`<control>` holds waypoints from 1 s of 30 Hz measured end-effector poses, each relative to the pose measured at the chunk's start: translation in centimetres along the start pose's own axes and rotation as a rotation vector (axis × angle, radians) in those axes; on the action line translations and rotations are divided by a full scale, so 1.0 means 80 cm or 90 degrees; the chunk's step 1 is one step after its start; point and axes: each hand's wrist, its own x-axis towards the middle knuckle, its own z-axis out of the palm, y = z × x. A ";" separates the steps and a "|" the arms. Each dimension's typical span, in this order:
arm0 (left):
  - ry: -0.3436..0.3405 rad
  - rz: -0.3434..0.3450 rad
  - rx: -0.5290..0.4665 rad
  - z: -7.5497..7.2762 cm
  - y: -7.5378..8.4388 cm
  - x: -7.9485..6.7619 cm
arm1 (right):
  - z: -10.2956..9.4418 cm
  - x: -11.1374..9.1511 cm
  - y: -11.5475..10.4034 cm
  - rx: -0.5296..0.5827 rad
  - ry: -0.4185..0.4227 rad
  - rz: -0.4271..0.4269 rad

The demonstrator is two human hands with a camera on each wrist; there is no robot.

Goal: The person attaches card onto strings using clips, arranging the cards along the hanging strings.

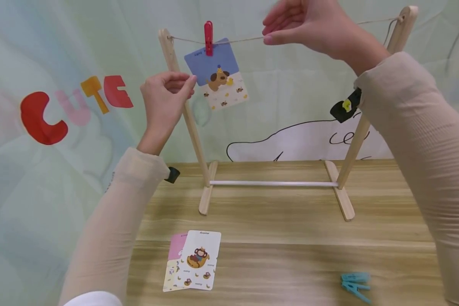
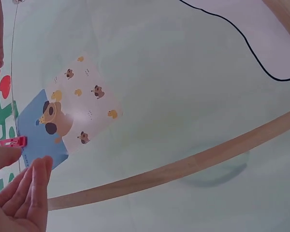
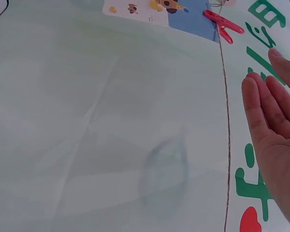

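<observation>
A puppy card (image 1: 223, 78), blue above and white below, hangs tilted from a thin string (image 1: 248, 40). One red clothespin (image 1: 209, 38) clips its upper edge to the string. Just left of the card is my left hand (image 1: 164, 95), its fingers bent and held apart from the thumb (image 2: 5, 157) with nothing between them. My right hand (image 1: 309, 27) hovers by the string to the right of the card. In the right wrist view its fingers (image 3: 256, 101) are extended, apart from the string, and hold nothing.
A wooden stand (image 1: 195, 131) with two posts and a white crossbar (image 1: 273, 183) carries the string. On the table (image 1: 275, 263) lie a monkey card (image 1: 200, 272) overlapping a pink-and-cream card (image 1: 177, 246), and blue clothespins (image 1: 355, 278). Behind hangs a printed curtain (image 1: 290, 93).
</observation>
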 end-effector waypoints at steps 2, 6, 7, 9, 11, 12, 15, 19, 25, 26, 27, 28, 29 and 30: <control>0.000 0.011 0.005 0.000 0.001 -0.002 | 0.001 -0.002 -0.001 -0.001 -0.004 0.004; -0.002 0.040 0.004 0.000 0.004 -0.005 | 0.002 -0.008 -0.003 -0.005 -0.009 0.008; -0.004 0.045 0.000 0.000 0.005 -0.005 | 0.002 -0.009 -0.003 -0.005 -0.010 0.008; -0.009 0.055 -0.003 0.000 0.007 -0.007 | 0.002 -0.011 -0.004 -0.003 -0.013 0.011; -0.015 0.060 -0.005 -0.001 0.010 -0.008 | 0.002 -0.014 -0.004 -0.004 -0.018 0.010; -0.018 0.062 -0.005 -0.001 0.011 -0.009 | 0.002 -0.015 -0.004 -0.008 -0.020 0.008; -0.025 0.066 -0.002 -0.002 0.013 -0.012 | 0.002 -0.019 -0.003 -0.011 -0.026 0.003; -0.034 0.075 -0.008 -0.003 0.015 -0.017 | 0.003 -0.024 0.000 -0.031 -0.034 -0.013; -0.044 0.088 -0.019 -0.006 0.016 -0.023 | 0.002 -0.033 0.005 -0.036 -0.040 -0.031; -0.046 0.090 -0.020 -0.006 0.016 -0.024 | 0.002 -0.034 0.005 -0.034 -0.041 -0.031; -0.049 0.092 -0.021 -0.007 0.016 -0.024 | 0.002 -0.036 0.005 -0.029 -0.042 -0.031; -0.052 0.095 -0.021 -0.007 0.016 -0.025 | 0.002 -0.038 0.006 -0.030 -0.043 -0.033; -0.056 0.097 -0.018 -0.008 0.016 -0.026 | 0.002 -0.039 0.006 -0.023 -0.044 -0.034; -0.060 0.100 -0.016 -0.008 0.015 -0.027 | 0.003 -0.041 0.006 -0.017 -0.046 -0.032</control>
